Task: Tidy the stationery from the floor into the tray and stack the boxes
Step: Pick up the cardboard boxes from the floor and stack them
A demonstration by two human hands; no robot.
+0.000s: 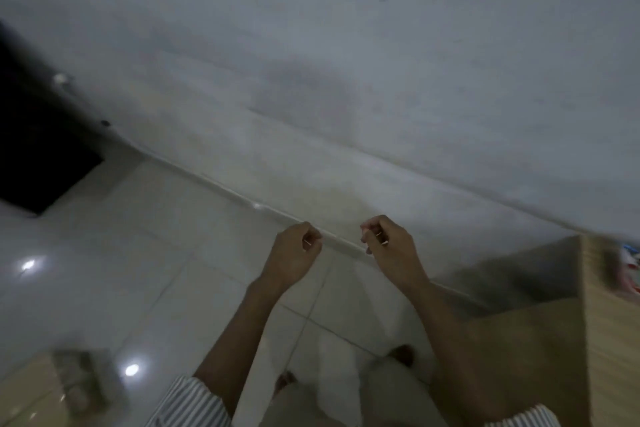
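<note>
The view is blurred by motion. My left hand (294,250) and my right hand (384,246) are held out side by side above the pale floor tiles, near the foot of the wall. The fingers of both are curled in, and I see nothing held in either. A tan box (31,395) shows at the bottom left corner, with a blurred greyish thing on its right side. Some red, white and blue items (631,265) peek in at the right edge, too smeared to name. No tray is in view.
A tall light-wood piece of furniture (595,329) stands at the right, against the white wall (346,62). A dark object (38,149) stands at the far left by the wall. Glossy floor tiles (156,253) lie between them. My feet show below.
</note>
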